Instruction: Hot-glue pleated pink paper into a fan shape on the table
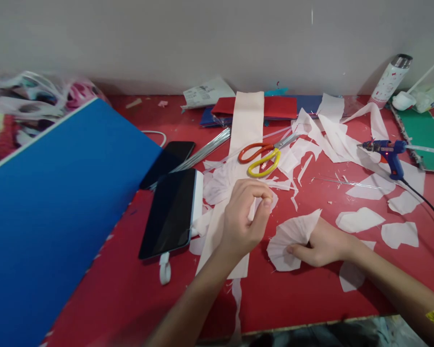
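Note:
My right hand (323, 243) pinches a pleated, fan-shaped piece of white tissue paper (291, 236) low on the red table (130, 294). My left hand (246, 217) hovers just left of it, thumb and fingertips curled together with nothing visible between them, above a long white paper strip (244, 130). Orange and yellow scissors (264, 154) lie just beyond my left hand.
A blue board (58, 207) tilts over the left side. Two dark phones (171, 212) (168, 161) and silver wires (206, 152) lie beside it. A blue glue gun (388, 152) with cable rests right, among white paper scraps (359, 219). Red and blue sheets (280, 107), a bottle (390, 82) sit by the wall.

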A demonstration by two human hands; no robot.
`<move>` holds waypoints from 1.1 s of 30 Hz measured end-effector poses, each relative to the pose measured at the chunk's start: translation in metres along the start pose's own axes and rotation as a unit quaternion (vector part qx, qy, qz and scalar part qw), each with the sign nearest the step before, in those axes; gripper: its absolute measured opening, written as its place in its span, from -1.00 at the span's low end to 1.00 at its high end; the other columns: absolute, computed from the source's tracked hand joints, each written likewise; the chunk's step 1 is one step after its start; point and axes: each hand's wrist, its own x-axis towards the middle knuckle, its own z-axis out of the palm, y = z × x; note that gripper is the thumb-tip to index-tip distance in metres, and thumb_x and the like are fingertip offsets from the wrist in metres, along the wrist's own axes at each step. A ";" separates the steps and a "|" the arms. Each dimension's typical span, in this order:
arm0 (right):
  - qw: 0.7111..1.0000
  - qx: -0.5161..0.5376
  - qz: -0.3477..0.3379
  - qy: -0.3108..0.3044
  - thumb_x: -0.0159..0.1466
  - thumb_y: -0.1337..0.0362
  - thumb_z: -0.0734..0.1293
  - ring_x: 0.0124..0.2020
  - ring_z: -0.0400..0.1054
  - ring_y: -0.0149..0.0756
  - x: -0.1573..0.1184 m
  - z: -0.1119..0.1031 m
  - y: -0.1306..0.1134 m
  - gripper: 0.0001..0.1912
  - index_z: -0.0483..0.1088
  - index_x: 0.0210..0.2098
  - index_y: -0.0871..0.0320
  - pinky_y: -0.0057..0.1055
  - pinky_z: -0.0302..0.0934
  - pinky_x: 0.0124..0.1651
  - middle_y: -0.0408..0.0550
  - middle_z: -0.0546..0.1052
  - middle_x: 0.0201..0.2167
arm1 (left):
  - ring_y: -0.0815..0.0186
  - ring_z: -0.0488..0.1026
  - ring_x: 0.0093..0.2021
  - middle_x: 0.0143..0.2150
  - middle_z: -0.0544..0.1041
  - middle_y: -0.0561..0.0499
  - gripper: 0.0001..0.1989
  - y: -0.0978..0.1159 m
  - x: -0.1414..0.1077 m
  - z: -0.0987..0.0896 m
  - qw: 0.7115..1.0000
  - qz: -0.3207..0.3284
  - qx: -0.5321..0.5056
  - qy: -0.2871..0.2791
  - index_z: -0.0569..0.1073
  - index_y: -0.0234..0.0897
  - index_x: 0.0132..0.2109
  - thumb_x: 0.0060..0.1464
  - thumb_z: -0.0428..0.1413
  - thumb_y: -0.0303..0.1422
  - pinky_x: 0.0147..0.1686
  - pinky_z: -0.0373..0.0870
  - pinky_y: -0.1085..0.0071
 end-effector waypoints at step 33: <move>0.984 0.139 0.001 0.107 0.28 0.18 0.13 -0.40 0.31 -0.37 0.000 -0.005 0.008 -0.79 0.25 -0.43 0.12 -0.42 0.25 -0.25 -0.13 0.41 -0.46 | 0.30 0.32 -0.35 -0.45 0.41 0.03 -0.78 -0.001 0.003 -0.004 0.967 -0.140 -0.119 -0.177 0.32 -0.23 -0.46 0.15 -0.03 -0.31 -0.24 0.28 0.30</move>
